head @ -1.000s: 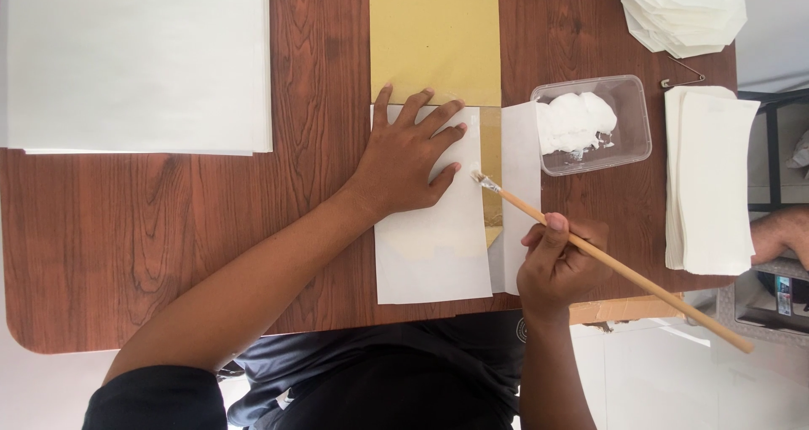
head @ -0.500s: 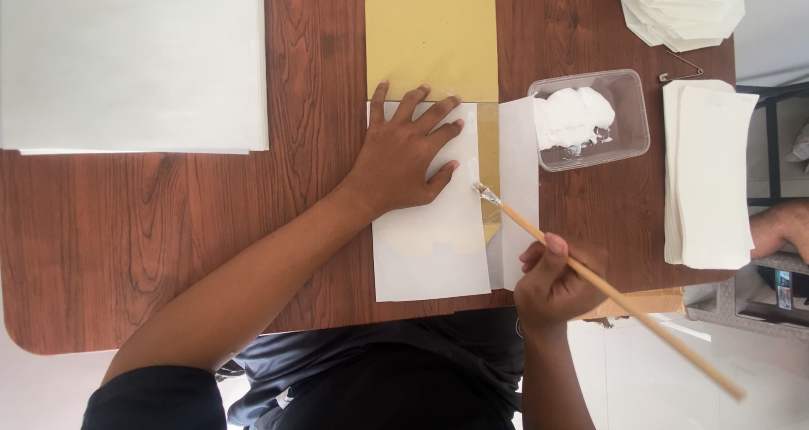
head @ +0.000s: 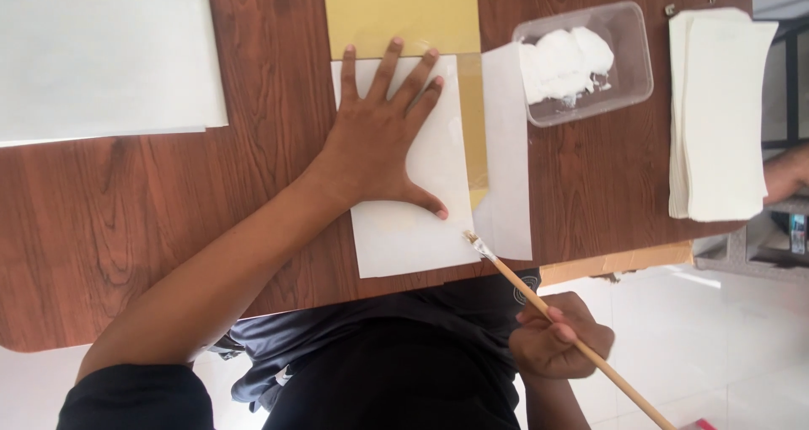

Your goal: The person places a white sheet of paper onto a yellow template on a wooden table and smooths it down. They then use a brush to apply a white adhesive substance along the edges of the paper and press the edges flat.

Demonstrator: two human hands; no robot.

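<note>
— What are your hands doing?
— Your left hand (head: 383, 147) lies flat, fingers spread, pressing the white sheet (head: 404, 219) onto the bench (head: 168, 219). Your right hand (head: 556, 337) is closed around a wooden brush (head: 556, 329), off the bench edge.
— And the brush tip?
— At the sheet's lower right corner. The tub of white paste (head: 581, 59) sits beyond, near the yellow paper (head: 396, 13).

The person wears a black short-sleeved top; its sleeve (head: 135, 396) ends above the elbow, leaving the forearm bare down to the left hand (head: 383, 147). The right hand (head: 560, 341) is bare too. Dark grey cloth covers the lap.
</note>
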